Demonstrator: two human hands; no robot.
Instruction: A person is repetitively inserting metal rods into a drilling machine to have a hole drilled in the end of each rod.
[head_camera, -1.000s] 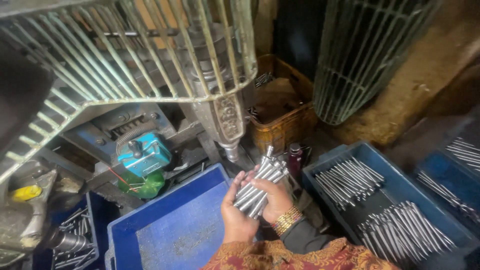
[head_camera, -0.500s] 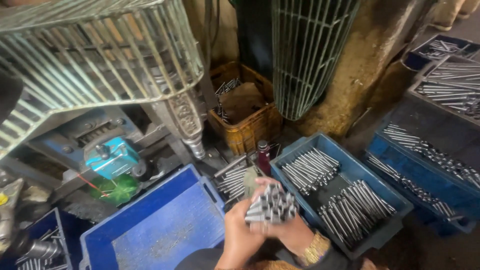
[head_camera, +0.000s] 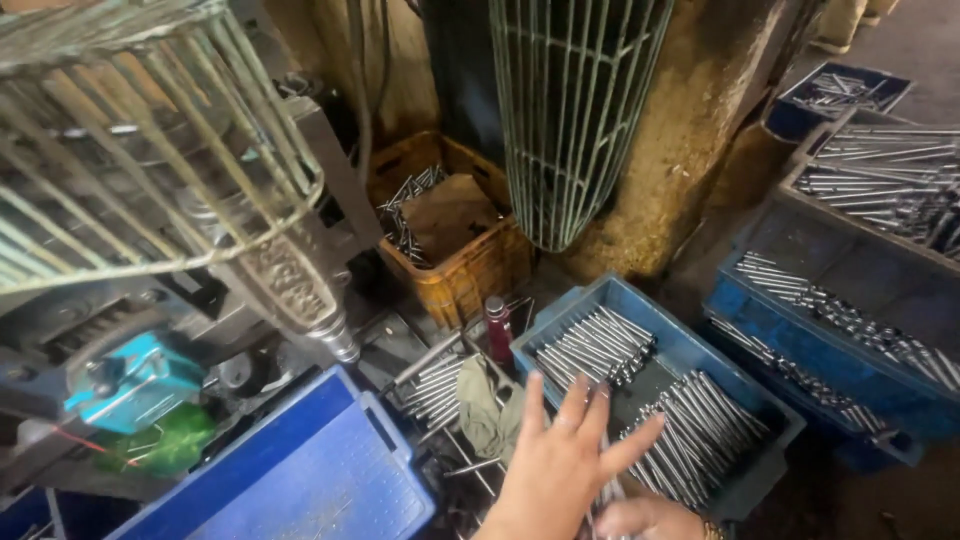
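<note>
The left hand (head_camera: 560, 460) is spread flat, fingers splayed and released, palm turned down, gripping nothing. It hovers at the near edge of a blue plastic tray (head_camera: 690, 352), its fingertips reaching over the tray's near corner. The right hand (head_camera: 645, 518) sits just below it at the bottom edge of the view, partly cut off. A few thin metal rods (head_camera: 608, 492) run down between the two hands and touch the right one, whose fingers appear curled around them, though the grip is mostly hidden.

The tray holds two heaps of long steel pins (head_camera: 595, 345), grey and shiny, lying roughly parallel in slanted rows, one heap at the far end and one nearer the hands.

To the right stand bigger blue crates (head_camera: 830, 375) stacked and loaded with longer pins. To the left lies a dark blue bin (head_camera: 300, 470) with a ribbed, bare floor. Behind it stands an orange plastic crate (head_camera: 470, 270), grimy, with some pins and a sheet of brown cardboard inside. Two pale green wire guards (head_camera: 575, 110) rise above, one at the top centre and one at the upper left over a dark machine. A turquoise metal part (head_camera: 135, 380) sits on that machine. A small dark red bottle (head_camera: 497, 328) stands upright just beside the tray, with a crumpled olive rag (head_camera: 485, 410) near it on the cluttered, dirty floor.
</note>
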